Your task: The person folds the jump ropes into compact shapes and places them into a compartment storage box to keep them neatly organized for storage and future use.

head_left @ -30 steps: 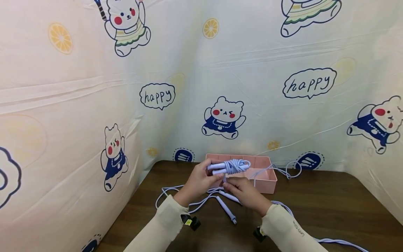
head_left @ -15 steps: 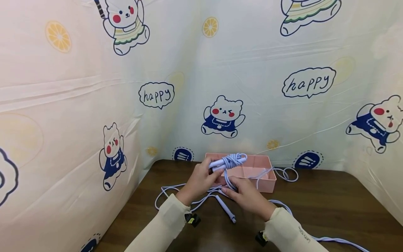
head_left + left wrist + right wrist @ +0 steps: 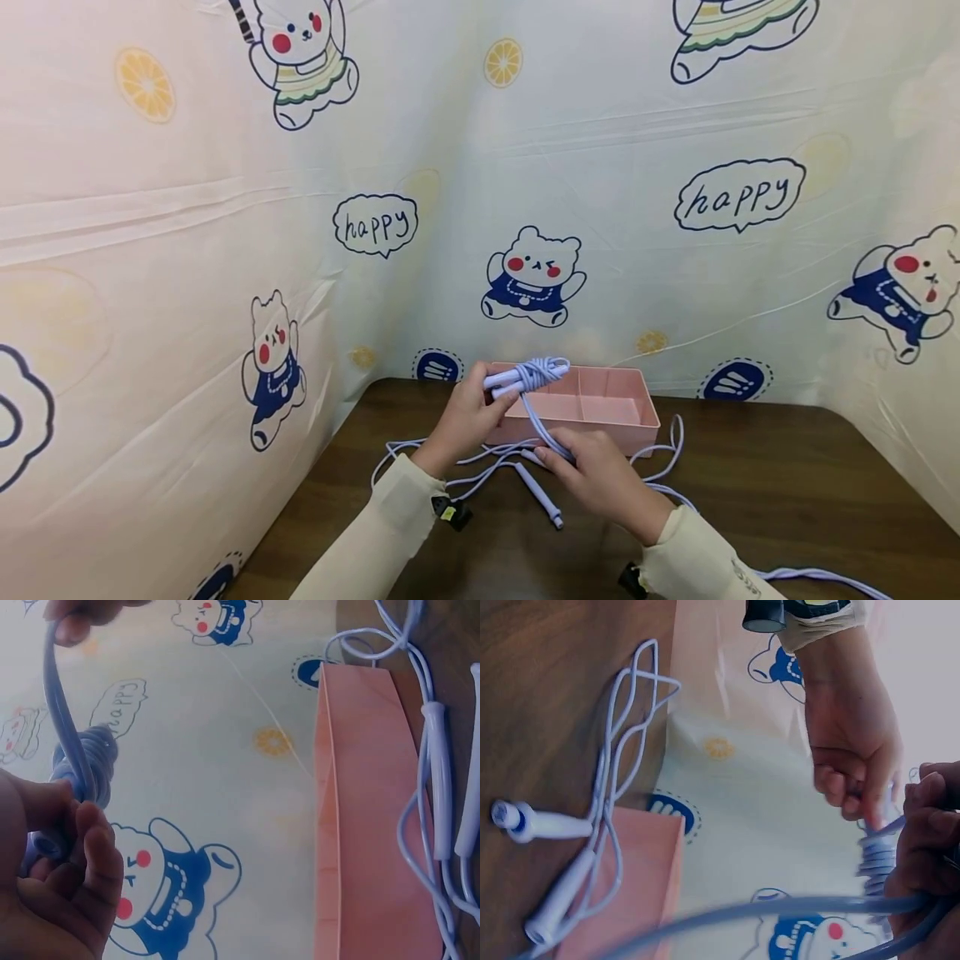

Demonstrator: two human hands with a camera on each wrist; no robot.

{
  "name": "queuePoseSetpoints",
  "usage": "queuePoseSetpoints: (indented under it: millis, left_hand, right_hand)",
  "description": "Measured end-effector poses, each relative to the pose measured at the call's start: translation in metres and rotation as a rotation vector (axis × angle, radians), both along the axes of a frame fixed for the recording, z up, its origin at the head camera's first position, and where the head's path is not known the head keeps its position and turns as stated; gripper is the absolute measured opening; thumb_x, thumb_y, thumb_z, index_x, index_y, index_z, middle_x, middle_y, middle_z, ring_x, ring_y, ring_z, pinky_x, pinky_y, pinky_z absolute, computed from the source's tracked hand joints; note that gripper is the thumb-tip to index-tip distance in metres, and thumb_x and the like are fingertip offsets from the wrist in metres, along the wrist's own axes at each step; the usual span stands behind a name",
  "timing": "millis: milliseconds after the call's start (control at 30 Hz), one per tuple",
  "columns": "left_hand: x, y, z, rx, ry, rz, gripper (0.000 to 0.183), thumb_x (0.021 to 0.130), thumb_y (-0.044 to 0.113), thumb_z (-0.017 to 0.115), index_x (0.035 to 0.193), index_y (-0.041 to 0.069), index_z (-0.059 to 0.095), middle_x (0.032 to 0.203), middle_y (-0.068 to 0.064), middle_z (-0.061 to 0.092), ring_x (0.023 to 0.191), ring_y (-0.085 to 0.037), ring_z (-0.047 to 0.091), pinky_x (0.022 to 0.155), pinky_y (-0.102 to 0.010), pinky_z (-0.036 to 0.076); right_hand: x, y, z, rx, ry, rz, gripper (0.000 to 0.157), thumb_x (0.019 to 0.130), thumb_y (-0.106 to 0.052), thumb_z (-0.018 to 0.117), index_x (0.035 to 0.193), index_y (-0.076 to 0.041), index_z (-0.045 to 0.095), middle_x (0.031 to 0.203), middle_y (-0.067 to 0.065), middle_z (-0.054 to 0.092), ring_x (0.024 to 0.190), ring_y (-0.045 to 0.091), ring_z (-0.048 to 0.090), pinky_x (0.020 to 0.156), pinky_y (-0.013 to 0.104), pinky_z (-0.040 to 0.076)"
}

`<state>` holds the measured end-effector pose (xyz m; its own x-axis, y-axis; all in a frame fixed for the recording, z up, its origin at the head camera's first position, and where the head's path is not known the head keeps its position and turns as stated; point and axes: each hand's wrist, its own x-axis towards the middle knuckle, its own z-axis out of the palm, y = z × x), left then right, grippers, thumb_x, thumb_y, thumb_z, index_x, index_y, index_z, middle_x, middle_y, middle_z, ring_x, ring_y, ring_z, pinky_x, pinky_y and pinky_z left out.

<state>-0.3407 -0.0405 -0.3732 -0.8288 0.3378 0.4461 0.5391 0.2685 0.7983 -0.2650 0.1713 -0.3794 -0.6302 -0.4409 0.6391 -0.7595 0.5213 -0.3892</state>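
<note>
My left hand [image 3: 459, 423] grips the two handles of a light blue jump rope [image 3: 538, 373], raised in front of the pink box. Several turns of its rope wrap round the handles. From this bundle doubled strands [image 3: 534, 418] run down to my right hand [image 3: 603, 477], which holds them between thumb and fingers. In the left wrist view the strands rise from the wound coil [image 3: 101, 754] past my left fingertips. A second jump rope lies on the table below, one handle [image 3: 538, 496] pointing toward me.
A pink divided box [image 3: 630, 437] stands at the back of the dark wooden table [image 3: 787, 492]. Rope slack [image 3: 677, 437] curves right of it, and twisted rope [image 3: 817, 573] trails to the right front. A printed cloth [image 3: 637, 250] hangs behind and at the sides.
My right hand has moved down and right, so a longer stretch of rope shows between my hands. The wound bundle has shifted left and up. The slack right of the box has been pulled nearer.
</note>
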Motion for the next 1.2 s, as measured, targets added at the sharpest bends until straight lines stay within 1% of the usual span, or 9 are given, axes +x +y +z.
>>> queuePoseSetpoints:
  millis: [167,233,367,500,633,733,833,967,1200]
  left_hand:
    - [-0.004,-0.001,-0.002,-0.1,0.029,0.069,0.033,0.096,0.015,0.064,0.122,0.008,0.046,0.101,-0.006,0.058,0.073,-0.021,0.058,0.057,-0.031,0.053]
    - [-0.006,-0.001,-0.005,-0.134,0.023,0.068,0.031,0.095,0.015,0.065,0.119,0.01,0.046,0.098,-0.006,0.058,0.071,-0.019,0.058,0.056,-0.03,0.052]
    - [-0.006,-0.001,-0.009,-0.174,-0.017,0.025,0.025,0.095,0.018,0.065,0.113,0.015,0.048,0.091,-0.003,0.06,0.068,-0.018,0.06,0.056,-0.03,0.053]
    - [-0.006,0.0,-0.011,-0.201,-0.023,0.009,0.019,0.095,0.018,0.065,0.104,0.016,0.049,0.086,-0.002,0.061,0.066,-0.018,0.061,0.056,-0.03,0.053]
    - [-0.006,0.001,-0.013,-0.219,-0.006,0.018,0.018,0.094,0.016,0.066,0.1,0.014,0.049,0.085,-0.002,0.06,0.064,-0.015,0.06,0.055,-0.029,0.053]
    - [-0.005,0.002,-0.015,-0.232,-0.018,0.013,0.018,0.094,0.016,0.066,0.102,0.015,0.05,0.086,-0.002,0.06,0.066,-0.015,0.06,0.057,-0.027,0.053]
    - [-0.003,0.005,-0.017,-0.236,-0.05,-0.02,0.018,0.095,0.016,0.066,0.106,0.017,0.052,0.09,-0.001,0.062,0.069,-0.015,0.062,0.061,-0.027,0.054]
    - [0.0,0.008,-0.016,-0.225,-0.089,-0.067,0.018,0.095,0.016,0.066,0.11,0.018,0.056,0.092,0.0,0.064,0.072,-0.015,0.063,0.062,-0.028,0.054]
    - [0.002,0.01,-0.017,-0.261,-0.074,-0.055,0.017,0.091,0.016,0.07,0.106,0.023,0.064,0.098,0.004,0.06,0.08,-0.015,0.059,0.066,-0.028,0.053]
  right_hand:
    - [-0.001,0.004,0.01,0.053,0.139,-0.02,0.011,0.091,-0.015,0.07,0.084,-0.017,0.061,0.064,-0.018,0.043,0.055,-0.002,0.041,0.049,0.016,0.037]
    - [-0.001,0.007,0.014,0.071,0.166,-0.027,0.011,0.089,-0.014,0.072,0.084,-0.015,0.062,0.064,-0.017,0.044,0.055,-0.001,0.041,0.048,0.016,0.037]
    - [-0.002,0.011,0.023,0.11,0.159,-0.057,0.018,0.087,-0.018,0.075,0.078,-0.016,0.059,0.063,-0.016,0.041,0.054,-0.001,0.04,0.047,0.017,0.037]
    - [-0.002,0.015,0.032,0.146,0.15,-0.088,0.017,0.085,-0.024,0.077,0.08,-0.018,0.062,0.068,-0.016,0.048,0.059,0.001,0.044,0.051,0.018,0.04]
    - [-0.003,0.019,0.043,0.198,0.164,-0.049,0.016,0.082,-0.022,0.08,0.085,-0.016,0.065,0.074,-0.013,0.057,0.06,0.002,0.046,0.053,0.018,0.043]
    - [-0.004,0.023,0.05,0.228,0.217,0.007,0.021,0.079,-0.016,0.083,0.087,-0.012,0.064,0.078,-0.007,0.064,0.061,0.002,0.048,0.055,0.017,0.046]
    - [-0.005,0.026,0.056,0.235,0.295,0.032,0.026,0.075,-0.011,0.085,0.09,-0.009,0.063,0.082,-0.003,0.067,0.063,0.003,0.054,0.06,0.017,0.051]
    - [-0.008,0.027,0.061,0.211,0.351,0.043,0.031,0.072,-0.007,0.086,0.095,-0.008,0.065,0.085,-0.002,0.067,0.069,0.004,0.058,0.066,0.02,0.054]
    - [-0.02,0.032,0.069,0.147,0.441,0.059,0.025,0.074,-0.003,0.083,0.095,-0.009,0.072,0.085,-0.003,0.069,0.07,0.008,0.063,0.065,0.022,0.055]
